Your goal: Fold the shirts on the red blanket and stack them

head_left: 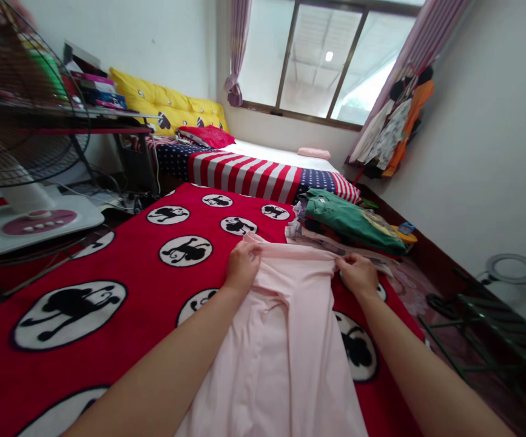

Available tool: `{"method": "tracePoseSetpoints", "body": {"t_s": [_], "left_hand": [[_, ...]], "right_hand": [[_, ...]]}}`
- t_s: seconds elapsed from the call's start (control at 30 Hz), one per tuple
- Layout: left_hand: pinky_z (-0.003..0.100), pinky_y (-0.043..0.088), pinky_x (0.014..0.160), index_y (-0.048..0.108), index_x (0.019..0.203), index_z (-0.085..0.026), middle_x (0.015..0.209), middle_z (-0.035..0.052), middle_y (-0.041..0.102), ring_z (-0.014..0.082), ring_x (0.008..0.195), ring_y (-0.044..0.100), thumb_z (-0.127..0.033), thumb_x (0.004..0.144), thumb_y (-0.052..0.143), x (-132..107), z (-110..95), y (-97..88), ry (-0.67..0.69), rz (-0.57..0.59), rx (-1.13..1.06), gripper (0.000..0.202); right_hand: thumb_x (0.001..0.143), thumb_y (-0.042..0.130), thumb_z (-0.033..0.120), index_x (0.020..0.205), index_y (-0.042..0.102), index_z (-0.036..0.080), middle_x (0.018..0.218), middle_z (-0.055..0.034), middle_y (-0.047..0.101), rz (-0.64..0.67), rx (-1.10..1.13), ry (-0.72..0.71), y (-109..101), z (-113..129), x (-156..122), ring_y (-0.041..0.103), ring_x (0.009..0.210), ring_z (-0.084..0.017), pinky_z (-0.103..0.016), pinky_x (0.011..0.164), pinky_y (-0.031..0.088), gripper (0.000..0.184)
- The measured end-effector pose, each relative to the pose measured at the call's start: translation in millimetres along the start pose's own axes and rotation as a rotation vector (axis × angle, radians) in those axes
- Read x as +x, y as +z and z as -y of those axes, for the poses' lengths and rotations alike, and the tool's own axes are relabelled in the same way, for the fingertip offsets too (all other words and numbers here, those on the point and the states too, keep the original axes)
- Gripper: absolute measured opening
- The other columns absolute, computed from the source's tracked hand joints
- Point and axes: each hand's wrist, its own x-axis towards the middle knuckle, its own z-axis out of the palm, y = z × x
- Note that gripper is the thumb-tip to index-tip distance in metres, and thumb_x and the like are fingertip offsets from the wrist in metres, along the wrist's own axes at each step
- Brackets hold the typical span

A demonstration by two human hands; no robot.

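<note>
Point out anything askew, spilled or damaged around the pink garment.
Nothing looks spilled or damaged. The pink garment lies on the red blanket, bunched into folds under the left hand; the right hand pinches its far edge. The clothes pile beyond is loosely stacked, edges uneven.

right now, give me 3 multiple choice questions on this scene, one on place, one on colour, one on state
1. Where does the folded clothes pile lie?
A. right of the pink garment
B. under the fan
C. on the windowsill

2. What colour is the blanket under the pink garment?
A. blue
B. red with black-and-white circles
C. plain yellow

3. How do the hands meet the garment?
A. both pinch its far edge
B. one holds it
C. neither touches

Answers:
1 A, the pile sits off its right corner.
2 B, red shows all around it.
3 A, left hand and right hand each grip the edge.
</note>
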Motion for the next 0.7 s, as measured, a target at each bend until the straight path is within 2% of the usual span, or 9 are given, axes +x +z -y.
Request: {"method": "tracePoseSetpoints", "body": {"t_s": [0.13,0.27,0.37,0.47,0.6,0.7], "left_hand": [[0.032,0.051,0.084,0.069,0.096,-0.018,0.091,0.006,0.065,0.0197,0.087,0.063,-0.011,0.073,0.066,0,1,-2.7,-0.025,0.028,-0.007,0.023],[0.034,0.05,0.093,0.065,0.107,-0.018,0.103,0.0077,0.065,0.0224,0.098,0.063,-0.012,0.07,0.069,2,2,-6.4,-0.086,0.016,-0.034,0.039],[0.033,0.05,0.093,0.063,0.112,-0.017,0.109,0.0094,0.063,0.0228,0.102,0.062,-0.002,0.064,0.064,4,2,-7.4,-0.118,0.04,-0.04,0.05],[0.03,0.05,0.093,0.062,0.114,-0.016,0.111,0.0102,0.061,0.022,0.104,0.061,0.008,0.058,0.052,3,1,-7.5,-0.084,0.099,-0.029,0.062],[0.033,0.047,0.1,0.057,0.121,-0.014,0.119,0.0122,0.059,0.024,0.115,0.055,0.01,0.053,0.048,1,-1,-7.2,-0.041,0.163,-0.048,0.073],[0.034,0.046,0.102,0.054,0.124,-0.013,0.124,0.0143,0.056,0.0255,0.12,0.052,0.01,0.053,0.048,0,-1,-6.7,-0.046,0.177,-0.055,0.075]], "right_hand": [[0.07,0.059,0.048,0.081,0.074,0.021,0.075,-0.0109,0.071,0.027,-0.032,0.016,6,-1,-8,0.065,0.076,-0.03,-0.031,0.058,0.039,0.033],[0.07,0.06,0.041,0.085,0.074,0.021,0.08,-0.0104,0.072,0.016,-0.016,0.017,8,-2,-10,0.065,0.08,-0.029,-0.03,0.058,0.039,0.029],[0.071,0.059,0.037,0.084,0.073,0.02,0.073,-0.0074,0.07,0.01,0.02,0.031,5,-5,-9,0.063,0.073,-0.025,-0.029,0.057,0.039,0.026],[0.07,0.059,0.031,0.082,0.072,0.019,0.071,-0.0068,0.067,-0.001,0.037,0.028,2,-3,-11,0.062,0.069,-0.024,-0.029,0.057,0.039,0.021],[0.073,0.049,0.016,0.1,0.067,0.016,0.102,-0.0121,0.064,-0.085,0.075,-0.085,-1,23,-14,0.061,0.087,-0.024,-0.031,0.069,0.043,0.032],[0.075,0.048,0.012,0.1,0.067,0.017,0.107,-0.0087,0.063,-0.007,0.153,-0.297,9,60,-19,0.059,0.093,-0.019,-0.028,0.08,0.044,0.031]]}}
